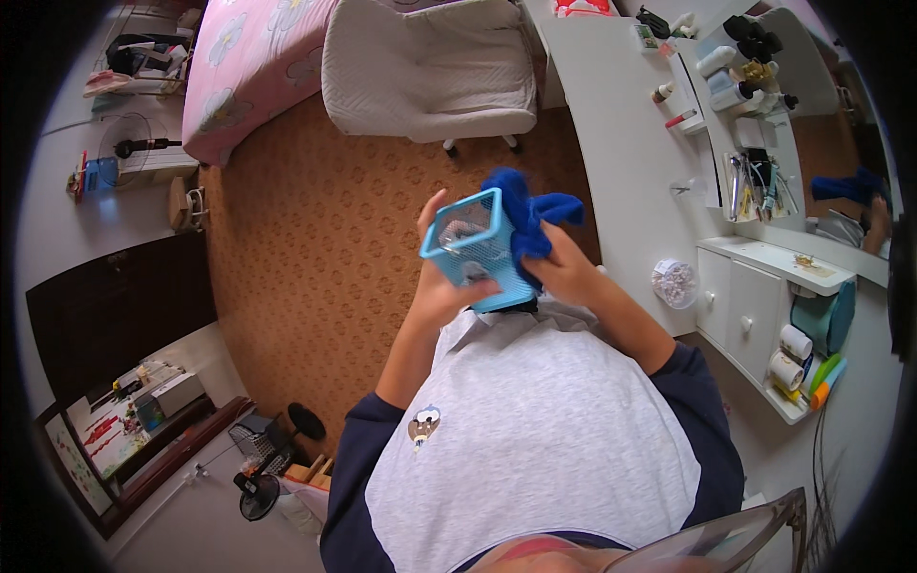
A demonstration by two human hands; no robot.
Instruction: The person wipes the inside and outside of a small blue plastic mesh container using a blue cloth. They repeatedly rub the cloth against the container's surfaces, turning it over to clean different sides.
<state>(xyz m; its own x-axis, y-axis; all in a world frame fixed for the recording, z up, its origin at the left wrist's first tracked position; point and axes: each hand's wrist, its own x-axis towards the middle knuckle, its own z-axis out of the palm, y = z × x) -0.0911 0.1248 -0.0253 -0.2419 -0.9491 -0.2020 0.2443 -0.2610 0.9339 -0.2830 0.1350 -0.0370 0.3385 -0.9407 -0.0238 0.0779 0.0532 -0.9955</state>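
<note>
Held up in front of my body is a light blue mesh pen holder (506,272), square and open at the top, tilted toward the left. My left hand (441,285) wraps round its left side, with the thumb across the near face. Something clear or shiny shows through the mesh, too small to make out. In my right hand (568,267) is a bunched dark blue cloth (530,215), pressed against the holder's right side. One loose end of the cloth sticks out past my fingers to the right.
On the right runs a white dressing table (611,143) with a mirror, bottles and a brush holder. A tub of cotton swabs (674,284) stands near its front end. Ahead are a padded white chair (430,72) and a pink bed (253,67). Brown patterned floor (315,220) lies below.
</note>
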